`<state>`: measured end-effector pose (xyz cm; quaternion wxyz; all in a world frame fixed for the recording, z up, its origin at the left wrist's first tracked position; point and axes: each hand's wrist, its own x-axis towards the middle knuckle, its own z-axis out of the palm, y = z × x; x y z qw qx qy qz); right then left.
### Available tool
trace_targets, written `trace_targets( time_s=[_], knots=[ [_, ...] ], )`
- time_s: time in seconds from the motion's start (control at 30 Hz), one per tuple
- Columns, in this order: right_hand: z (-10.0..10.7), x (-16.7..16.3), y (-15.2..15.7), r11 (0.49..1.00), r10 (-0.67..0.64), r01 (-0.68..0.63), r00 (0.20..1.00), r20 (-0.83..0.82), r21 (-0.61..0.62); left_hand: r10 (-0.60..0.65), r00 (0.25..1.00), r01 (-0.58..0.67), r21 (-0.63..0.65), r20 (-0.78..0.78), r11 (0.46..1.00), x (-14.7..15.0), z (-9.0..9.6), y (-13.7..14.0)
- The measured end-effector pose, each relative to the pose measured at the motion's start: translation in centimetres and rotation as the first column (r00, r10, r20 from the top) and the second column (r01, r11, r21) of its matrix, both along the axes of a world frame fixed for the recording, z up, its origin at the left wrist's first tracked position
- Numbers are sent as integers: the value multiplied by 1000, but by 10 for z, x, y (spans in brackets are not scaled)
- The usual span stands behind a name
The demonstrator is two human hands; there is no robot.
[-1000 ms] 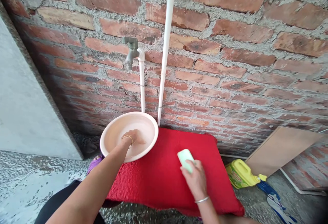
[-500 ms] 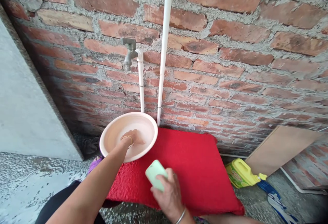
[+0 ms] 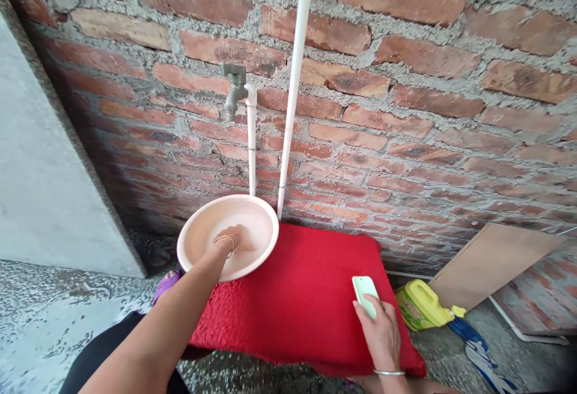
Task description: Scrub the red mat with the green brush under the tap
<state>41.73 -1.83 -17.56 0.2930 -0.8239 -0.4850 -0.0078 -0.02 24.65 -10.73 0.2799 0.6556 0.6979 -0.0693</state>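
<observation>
My left hand reaches into a pale pink basin of cloudy water, a thin bangle at its wrist. Its fingers look stretched out, though the tips blur beneath the water. In my right hand is a pale green scrub brush, a rounded block with a small hole near its end; its underside is hidden. The brush is over the right part of a red cloth, which is spread over a low support. The cloth's left part looks rougher and wet. The basin stands at the cloth's back left corner.
A tap on a white pipe juts from the brick wall behind the basin. Right of the cloth are a yellow jug, blue-and-white sandals and a leaning board. A grey slab stands at left on wet floor.
My right hand has moved right across the red cloth with the scrub brush. My left hand stays in the basin, and the view has shifted slightly.
</observation>
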Motion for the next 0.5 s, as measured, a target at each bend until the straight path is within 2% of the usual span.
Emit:
trace_targets(
  time_s=[0.07,0.17,0.3,0.37,0.43,0.5],
  knots=[
    [4,-8,1,1000,7,-7,1000,-4,19,0,1000,0,1,1,1000,0,0,0],
    [4,-65,4,979,200,-200,980,-16,41,2,1000,-2,-7,-6,1000,0,0,0],
    [-5,-167,-1,858,513,-513,858,20,-10,-2,1000,2,-19,-26,1000,0,4,-3],
    [-11,-197,-6,800,599,-597,800,28,-53,-9,999,9,-9,-32,1000,1,6,-4],
    [-14,-198,-7,792,609,-606,792,29,-76,-9,999,9,-8,-33,1000,1,8,-5],
    [-14,-170,-5,840,541,-538,841,26,-70,-2,1000,1,-19,-30,1000,2,8,-5]
  ],
)
